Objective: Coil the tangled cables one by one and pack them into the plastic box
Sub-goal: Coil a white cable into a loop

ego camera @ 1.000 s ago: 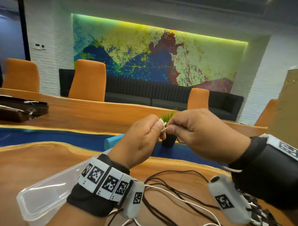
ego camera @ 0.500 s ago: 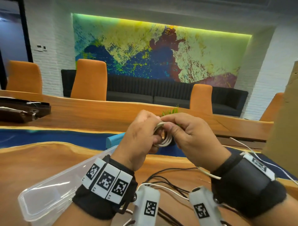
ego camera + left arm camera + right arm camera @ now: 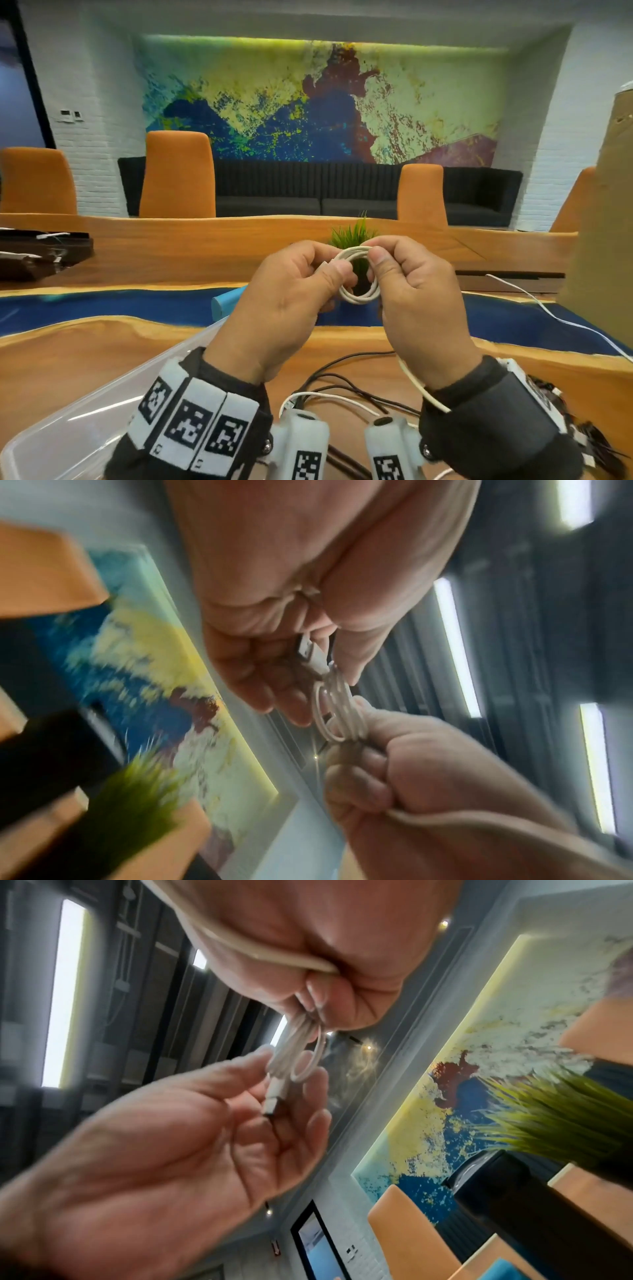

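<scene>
Both hands are raised above the wooden table (image 3: 85,346) and hold a small white cable coil (image 3: 358,298) between them. My left hand (image 3: 294,291) pinches the coil's left side with the thumb over the white connector (image 3: 311,653). My right hand (image 3: 414,287) pinches the coil's top, and the cable's loose tail (image 3: 423,389) runs down past its wrist. In the wrist views the coil (image 3: 334,710) (image 3: 301,1053) shows a few loops. The clear plastic box (image 3: 51,442) sits at the lower left, partly behind my left wrist. Tangled black and white cables (image 3: 342,387) lie under the hands.
A small green plant (image 3: 356,233) in a dark pot stands right behind the coil. A tall cardboard box (image 3: 609,240) stands at the right, with a white cable (image 3: 555,317) trailing beside it. A light blue object (image 3: 227,301) lies beyond the plastic box, and a dark tray (image 3: 37,253) at the far left.
A second ago both hands pinched only the cable's end. Since then loops have been wound into a small coil, and the right wrist has dropped lower.
</scene>
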Motion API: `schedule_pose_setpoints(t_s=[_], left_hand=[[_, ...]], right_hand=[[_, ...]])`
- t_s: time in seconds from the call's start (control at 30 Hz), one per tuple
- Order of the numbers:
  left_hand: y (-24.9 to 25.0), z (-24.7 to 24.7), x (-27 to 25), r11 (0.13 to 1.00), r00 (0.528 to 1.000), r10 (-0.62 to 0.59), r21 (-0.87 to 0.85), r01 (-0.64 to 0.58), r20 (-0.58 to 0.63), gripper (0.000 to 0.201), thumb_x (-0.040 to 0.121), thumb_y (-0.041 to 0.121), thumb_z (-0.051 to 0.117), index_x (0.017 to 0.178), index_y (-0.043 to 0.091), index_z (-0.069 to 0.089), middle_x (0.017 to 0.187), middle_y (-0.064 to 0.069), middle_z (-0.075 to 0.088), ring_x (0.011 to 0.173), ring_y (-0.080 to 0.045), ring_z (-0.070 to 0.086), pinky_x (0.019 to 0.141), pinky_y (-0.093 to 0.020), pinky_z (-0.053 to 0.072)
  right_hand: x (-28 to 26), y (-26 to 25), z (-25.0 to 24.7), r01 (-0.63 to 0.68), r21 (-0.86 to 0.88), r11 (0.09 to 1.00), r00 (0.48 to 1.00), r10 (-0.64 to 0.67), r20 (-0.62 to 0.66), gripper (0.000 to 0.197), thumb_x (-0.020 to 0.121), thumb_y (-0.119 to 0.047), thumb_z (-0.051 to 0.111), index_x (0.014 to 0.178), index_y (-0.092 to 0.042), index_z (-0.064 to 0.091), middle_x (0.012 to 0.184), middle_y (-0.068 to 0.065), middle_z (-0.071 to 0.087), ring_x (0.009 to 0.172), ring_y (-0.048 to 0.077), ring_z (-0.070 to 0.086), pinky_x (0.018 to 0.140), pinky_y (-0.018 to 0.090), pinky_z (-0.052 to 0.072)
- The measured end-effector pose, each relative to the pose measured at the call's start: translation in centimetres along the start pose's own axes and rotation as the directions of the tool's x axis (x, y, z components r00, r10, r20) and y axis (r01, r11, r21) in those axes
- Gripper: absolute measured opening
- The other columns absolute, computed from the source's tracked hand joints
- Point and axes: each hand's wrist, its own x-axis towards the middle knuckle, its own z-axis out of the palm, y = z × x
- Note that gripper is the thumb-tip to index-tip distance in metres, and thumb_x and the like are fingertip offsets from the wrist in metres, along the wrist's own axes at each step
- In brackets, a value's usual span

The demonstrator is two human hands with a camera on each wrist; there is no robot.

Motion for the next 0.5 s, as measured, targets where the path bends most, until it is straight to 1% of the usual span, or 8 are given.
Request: schedule_pose_setpoints(t_s=[0.03, 0.1, 0.17, 0.27, 0.33, 0.4, 0.43, 0.5], left_hand=[[0.1, 0.2, -0.1, 0.990, 0.999, 0.054, 0.132, -0.054, 0.002, 0.018, 0.097, 0.028, 0.061, 0.113, 0.027, 0.068, 0.098, 0.006, 0.075, 0.093, -0.012, 0.070, 0.082, -0.033, 0.058], [0.2, 0.7, -0.4, 0.954, 0.991, 0.128, 0.270, -0.132, 0.031, 0.022, 0.098, 0.029, 0.061, 0.118, 0.032, 0.066, 0.100, 0.013, 0.073, 0.094, -0.006, 0.067, 0.081, -0.025, 0.057], [0.1, 1.2, -0.5, 0.945, 0.987, 0.161, 0.285, -0.158, 0.015, 0.023, 0.099, 0.026, 0.059, 0.120, 0.031, 0.066, 0.100, 0.015, 0.071, 0.093, -0.002, 0.066, 0.078, -0.020, 0.055], [-0.5, 1.5, -0.3, 0.957, 0.986, 0.164, 0.248, -0.151, -0.034, 0.019, 0.101, 0.019, 0.055, 0.112, 0.026, 0.069, 0.097, 0.013, 0.072, 0.088, -0.003, 0.066, 0.073, -0.019, 0.054], [-0.8, 1.4, -0.2, 0.962, 0.984, 0.162, 0.234, -0.142, -0.070, 0.019, 0.102, 0.016, 0.052, 0.105, 0.023, 0.069, 0.094, 0.008, 0.073, 0.085, -0.007, 0.067, 0.072, -0.025, 0.056], [-0.9, 0.7, 0.0, 0.954, 0.978, 0.175, 0.264, -0.141, -0.110, 0.021, 0.103, 0.015, 0.049, 0.097, 0.022, 0.069, 0.088, 0.004, 0.072, 0.081, -0.012, 0.067, 0.073, -0.035, 0.058], [-0.9, 0.2, 0.1, 0.945, 0.973, 0.193, 0.291, -0.149, -0.126, 0.022, 0.103, 0.015, 0.049, 0.093, 0.021, 0.068, 0.086, 0.003, 0.071, 0.079, -0.013, 0.067, 0.074, -0.037, 0.058], [-0.9, -1.0, 0.4, 0.920, 0.962, 0.230, 0.355, -0.166, -0.149, 0.021, 0.103, 0.016, 0.049, 0.092, 0.020, 0.068, 0.083, 0.004, 0.069, 0.080, -0.013, 0.066, 0.075, -0.036, 0.057]], right_hand=[[-0.2, 0.3, 0.1, -0.013, -0.016, 1.000, 0.999, 0.012, -0.032, 0.018, 0.101, -0.020, 0.049, 0.098, -0.022, 0.068, 0.086, -0.008, 0.068, 0.085, 0.010, 0.063, 0.072, 0.029, 0.054], [-0.5, 0.8, 0.2, -0.050, -0.018, 0.999, 0.994, 0.048, -0.100, 0.018, 0.101, -0.022, 0.049, 0.099, -0.024, 0.067, 0.087, -0.009, 0.067, 0.086, 0.008, 0.062, 0.075, 0.031, 0.054], [-0.6, 0.9, 0.2, -0.093, 0.000, 0.996, 0.987, 0.092, -0.133, 0.018, 0.101, -0.023, 0.049, 0.098, -0.024, 0.067, 0.087, -0.008, 0.067, 0.085, 0.008, 0.062, 0.074, 0.031, 0.054], [-0.7, 0.9, 0.4, -0.185, 0.078, 0.980, 0.977, 0.191, -0.092, 0.019, 0.101, -0.025, 0.049, 0.097, -0.022, 0.068, 0.083, -0.002, 0.068, 0.075, 0.014, 0.062, 0.061, 0.034, 0.051], [-0.7, 0.5, 0.6, -0.255, 0.200, 0.946, 0.965, 0.263, -0.010, 0.019, 0.101, -0.025, 0.050, 0.100, -0.020, 0.069, 0.077, -0.001, 0.067, 0.064, 0.012, 0.058, 0.054, 0.029, 0.043], [-0.5, -0.2, 0.3, -0.333, 0.336, 0.881, 0.943, 0.306, 0.132, 0.019, 0.100, -0.021, 0.051, 0.105, -0.018, 0.070, 0.067, 0.000, 0.059, 0.052, 0.009, 0.048, 0.046, 0.024, 0.036], [-0.4, -0.5, -0.1, -0.365, 0.347, 0.864, 0.927, 0.305, 0.216, 0.019, 0.100, -0.019, 0.052, 0.107, -0.019, 0.070, 0.064, 0.003, 0.055, 0.050, 0.012, 0.044, 0.043, 0.024, 0.034], [-0.1, -1.0, -1.2, -0.368, 0.237, 0.899, 0.896, 0.276, 0.347, 0.021, 0.098, -0.015, 0.055, 0.109, -0.023, 0.071, 0.063, 0.008, 0.055, 0.051, 0.017, 0.045, 0.044, 0.026, 0.039]])
